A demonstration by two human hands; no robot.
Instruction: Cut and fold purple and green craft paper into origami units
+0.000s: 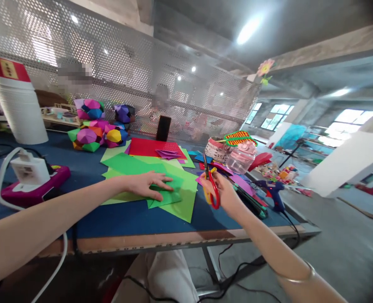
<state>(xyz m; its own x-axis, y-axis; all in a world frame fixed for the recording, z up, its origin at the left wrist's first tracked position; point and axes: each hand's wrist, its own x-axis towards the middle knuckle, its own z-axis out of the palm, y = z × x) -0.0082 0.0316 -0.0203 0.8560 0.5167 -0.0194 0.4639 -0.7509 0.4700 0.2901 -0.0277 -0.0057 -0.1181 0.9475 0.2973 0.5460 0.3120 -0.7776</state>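
My left hand (pixel 150 184) lies on a darker green paper piece (pixel 174 195), fingers spread and pointing right. Beneath that piece is a layer of light green paper sheets (pixel 188 208), spread over the blue table. To the right, my right hand (pixel 222 191) is closed around a pair of scissors (pixel 214 193) with red and yellow handles. The scissors' dark blades point up and away from me, raised beside the paper's right edge. Behind the green sheets lie a red sheet (pixel 142 147) and a folded purple paper piece (pixel 169 154).
Several colourful paper balls (pixel 93 134) stand at back left, near stacked paper cups (pixel 20 105) and a purple power strip (pixel 50 179). A dark phone (pixel 163 128) leans by the perforated screen. At right are a clear pink-lidded jar (pixel 241 158) and a blue glue gun (pixel 275 193).
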